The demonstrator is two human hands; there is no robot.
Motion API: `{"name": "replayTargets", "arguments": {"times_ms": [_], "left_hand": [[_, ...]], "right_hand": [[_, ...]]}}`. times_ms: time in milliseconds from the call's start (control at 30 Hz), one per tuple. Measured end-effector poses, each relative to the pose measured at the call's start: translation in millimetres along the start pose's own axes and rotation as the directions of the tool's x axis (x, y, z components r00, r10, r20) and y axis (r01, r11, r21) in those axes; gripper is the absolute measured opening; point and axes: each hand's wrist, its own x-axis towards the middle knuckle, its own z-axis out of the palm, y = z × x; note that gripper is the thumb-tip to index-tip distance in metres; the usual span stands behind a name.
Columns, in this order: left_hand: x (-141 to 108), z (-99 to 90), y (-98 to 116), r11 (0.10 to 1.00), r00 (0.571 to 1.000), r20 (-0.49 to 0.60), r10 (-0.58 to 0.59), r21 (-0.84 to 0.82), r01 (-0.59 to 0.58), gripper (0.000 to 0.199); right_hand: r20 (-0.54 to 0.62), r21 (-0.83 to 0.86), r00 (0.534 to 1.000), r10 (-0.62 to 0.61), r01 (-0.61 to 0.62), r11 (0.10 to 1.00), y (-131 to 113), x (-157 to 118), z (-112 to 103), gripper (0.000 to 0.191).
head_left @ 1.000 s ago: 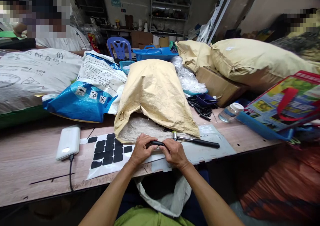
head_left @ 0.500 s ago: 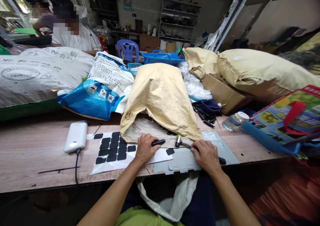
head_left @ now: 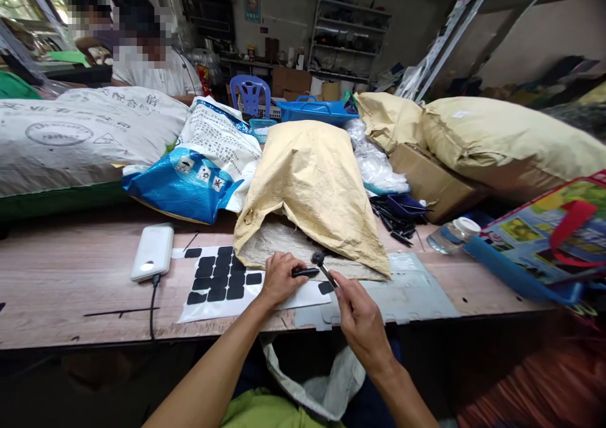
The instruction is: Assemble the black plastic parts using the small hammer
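One black piece (head_left: pixel 307 273), slim, lying sideways just before the open mouth of a tan sack (head_left: pixel 315 182), its left end gripped in the left hand (head_left: pixel 280 279), fingers curled. One hammer (head_left: pixel 328 274), its handle closed in the right hand (head_left: pixel 360 311), head raised toward the sack, near the piece's right end; whether the two touch, cannot tell. One white sheet (head_left: pixel 265 301), partly beneath the left hand, bearing black pads (head_left: pixel 218 281), most in a block at its left. One grey board (head_left: pixel 411 298), flat on the table (head_left: pixel 104 292), to the right. One white power bank (head_left: pixel 152 252), left of the sheet, with black cable (head_left: pixel 153 308). Right of the sack: a heap of black parts (head_left: pixel 396 225), a lidded clear jar (head_left: pixel 452 235), a carton (head_left: pixel 428 178). Left of it: a blue-and-white sack (head_left: pixel 203 163). Beyond: a blue chair (head_left: pixel 250 93) and a person in white (head_left: pixel 154 76).
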Motion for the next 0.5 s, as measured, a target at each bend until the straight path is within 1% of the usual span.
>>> {"name": "replayTargets", "arguments": {"times_ms": [100, 167, 367, 500], "left_hand": [[0.1, -0.2, 0.6, 1.000, 1.000, -0.010, -0.005, -0.003, 0.005, 0.018], [0.0, -0.1, 0.6, 1.000, 1.000, -0.015, -0.007, -0.007, 0.006, 0.017], [0.0, 1.4, -0.7, 1.000, 0.999, -0.035, 0.003, -0.014, -0.004, 0.016], [0.1, 1.6, -0.3, 1.000, 1.000, -0.027, -0.009, -0.005, 0.009, 0.018]], "right_hand": [[0.039, -0.029, 0.999, 0.037, -0.036, 0.999, -1.2, -5.4, 9.6, 0.040], [0.049, -0.059, 0.997, 0.059, -0.056, 0.997, 1.2, -7.1, 11.7, 0.039], [-0.032, -0.071, 0.997, 0.072, -0.074, 0.995, 4.3, -6.0, 6.3, 0.039], [-0.001, -0.075, 0.997, 0.083, -0.083, 0.994, 5.7, -7.1, 7.4, 0.038]]}}
